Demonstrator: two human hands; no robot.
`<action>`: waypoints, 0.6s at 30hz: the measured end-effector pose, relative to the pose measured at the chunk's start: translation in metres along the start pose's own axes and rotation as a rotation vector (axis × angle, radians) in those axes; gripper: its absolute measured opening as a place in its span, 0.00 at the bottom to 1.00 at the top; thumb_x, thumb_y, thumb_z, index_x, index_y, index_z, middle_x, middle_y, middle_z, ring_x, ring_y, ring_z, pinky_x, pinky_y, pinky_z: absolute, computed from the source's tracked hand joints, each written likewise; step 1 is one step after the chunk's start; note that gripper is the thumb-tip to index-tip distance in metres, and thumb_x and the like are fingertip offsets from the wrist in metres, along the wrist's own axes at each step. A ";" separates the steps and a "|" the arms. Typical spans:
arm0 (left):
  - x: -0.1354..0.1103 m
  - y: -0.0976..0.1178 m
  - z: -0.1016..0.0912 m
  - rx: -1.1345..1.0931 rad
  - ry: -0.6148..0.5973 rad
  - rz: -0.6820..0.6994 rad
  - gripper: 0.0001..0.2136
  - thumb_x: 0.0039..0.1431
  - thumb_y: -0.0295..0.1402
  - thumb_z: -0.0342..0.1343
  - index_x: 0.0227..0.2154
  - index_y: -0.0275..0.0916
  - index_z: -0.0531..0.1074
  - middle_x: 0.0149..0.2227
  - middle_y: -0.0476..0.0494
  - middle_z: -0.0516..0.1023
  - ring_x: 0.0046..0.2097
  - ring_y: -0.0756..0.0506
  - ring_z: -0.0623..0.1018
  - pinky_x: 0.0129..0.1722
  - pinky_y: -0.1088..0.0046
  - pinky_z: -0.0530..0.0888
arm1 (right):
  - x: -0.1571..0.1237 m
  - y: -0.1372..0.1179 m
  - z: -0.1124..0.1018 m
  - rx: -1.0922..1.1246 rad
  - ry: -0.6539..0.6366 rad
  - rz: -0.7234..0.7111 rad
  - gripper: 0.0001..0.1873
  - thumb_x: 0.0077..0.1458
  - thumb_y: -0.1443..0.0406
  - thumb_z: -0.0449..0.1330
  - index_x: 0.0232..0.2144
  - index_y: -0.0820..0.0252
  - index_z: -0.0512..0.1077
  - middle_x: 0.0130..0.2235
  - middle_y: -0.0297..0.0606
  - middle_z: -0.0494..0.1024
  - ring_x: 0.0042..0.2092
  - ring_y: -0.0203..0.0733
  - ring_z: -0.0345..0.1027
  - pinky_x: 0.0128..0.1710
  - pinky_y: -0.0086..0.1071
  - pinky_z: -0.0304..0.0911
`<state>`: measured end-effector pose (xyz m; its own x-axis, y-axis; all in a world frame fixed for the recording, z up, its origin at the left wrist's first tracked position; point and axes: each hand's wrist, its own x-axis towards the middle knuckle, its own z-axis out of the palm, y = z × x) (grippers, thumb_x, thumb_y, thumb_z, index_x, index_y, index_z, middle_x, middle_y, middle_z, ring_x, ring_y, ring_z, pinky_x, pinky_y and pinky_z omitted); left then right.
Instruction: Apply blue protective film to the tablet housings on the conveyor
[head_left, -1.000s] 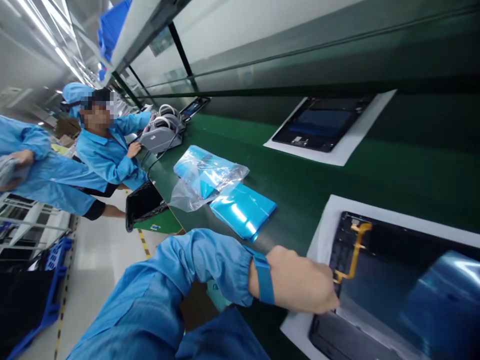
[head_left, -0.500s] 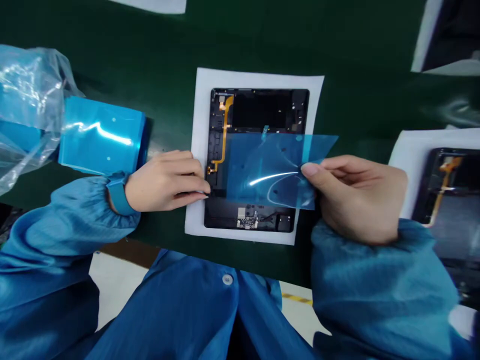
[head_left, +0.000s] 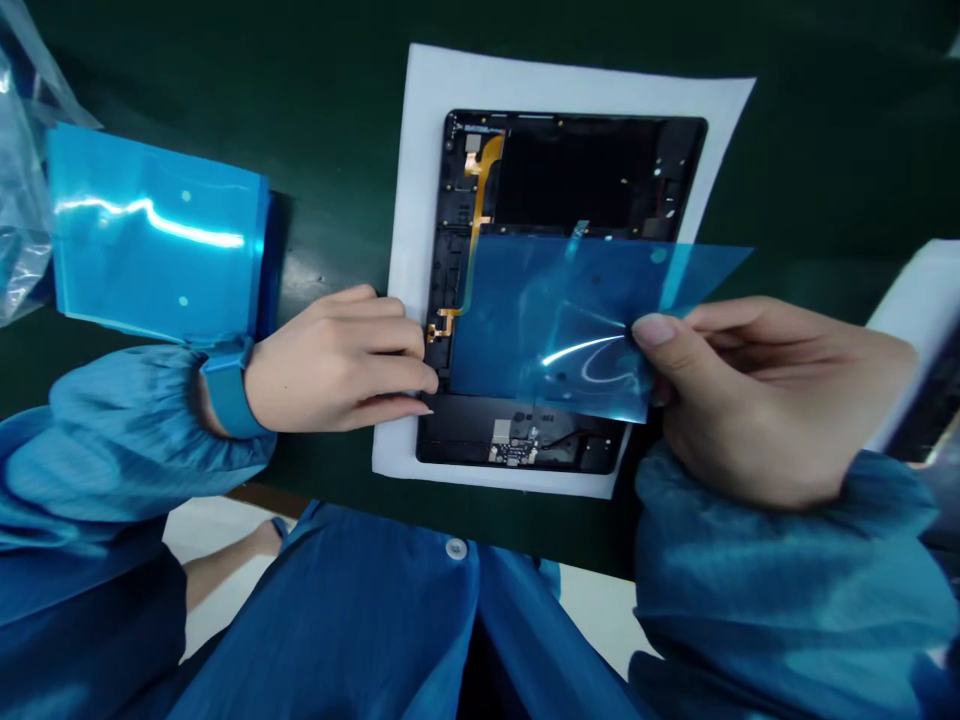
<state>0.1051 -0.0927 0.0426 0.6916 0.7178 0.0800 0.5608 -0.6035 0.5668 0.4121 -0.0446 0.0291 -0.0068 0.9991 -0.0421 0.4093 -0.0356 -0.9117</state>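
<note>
An opened black tablet [head_left: 577,170] lies on a sheet of white paper [head_left: 427,85], its inner parts and an orange flex cable [head_left: 481,190] showing. Over its middle spreads a clear blue film [head_left: 517,320], its right side lifted and bent. My right hand [head_left: 765,390] pinches that right edge between thumb and forefinger, beyond the tablet's right side. At the tablet's lower left edge, my left hand [head_left: 337,360] holds on with bent fingers, thumb and forefinger close together. Whether the film's left edge touches the tablet, I cannot tell.
A stack of blue film sheets [head_left: 157,240] stands to the left on the dark green table [head_left: 330,80]. Beside it lies a clear plastic bag [head_left: 19,210]. Another white sheet [head_left: 915,310] with a dark device on it sits at the right edge.
The view has come closer to the tablet, so it looks larger. Both hands keep their places at the tablet and film, and the right hand still pinches the film's edge.
</note>
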 end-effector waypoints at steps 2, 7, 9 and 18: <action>0.001 0.000 -0.001 -0.008 -0.025 -0.022 0.12 0.71 0.42 0.53 0.40 0.44 0.78 0.37 0.46 0.82 0.37 0.45 0.78 0.35 0.65 0.67 | -0.001 -0.001 -0.001 -0.024 0.002 0.014 0.09 0.46 0.63 0.76 0.27 0.60 0.80 0.23 0.34 0.78 0.22 0.33 0.67 0.19 0.27 0.62; 0.003 0.000 -0.002 -0.011 -0.034 -0.034 0.12 0.71 0.43 0.52 0.39 0.45 0.78 0.36 0.47 0.82 0.36 0.46 0.77 0.34 0.65 0.66 | -0.002 -0.007 0.000 -0.038 0.007 0.036 0.09 0.45 0.64 0.76 0.27 0.60 0.80 0.23 0.33 0.79 0.22 0.32 0.67 0.20 0.27 0.63; 0.003 0.000 -0.002 0.003 -0.016 -0.012 0.12 0.71 0.43 0.53 0.39 0.45 0.78 0.36 0.47 0.82 0.36 0.46 0.77 0.33 0.65 0.66 | -0.001 -0.009 0.000 -0.044 0.002 0.034 0.08 0.45 0.65 0.76 0.27 0.60 0.80 0.24 0.33 0.79 0.22 0.32 0.68 0.21 0.27 0.64; 0.004 0.001 -0.003 -0.040 0.002 -0.026 0.08 0.69 0.41 0.56 0.41 0.46 0.78 0.37 0.48 0.81 0.36 0.46 0.77 0.34 0.65 0.67 | 0.000 -0.004 0.000 -0.061 0.000 -0.028 0.08 0.45 0.64 0.76 0.28 0.59 0.81 0.25 0.34 0.81 0.23 0.34 0.70 0.20 0.28 0.64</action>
<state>0.1068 -0.0898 0.0455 0.6760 0.7340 0.0663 0.5599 -0.5700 0.6014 0.4109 -0.0441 0.0329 -0.0190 0.9997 -0.0164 0.4637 -0.0057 -0.8860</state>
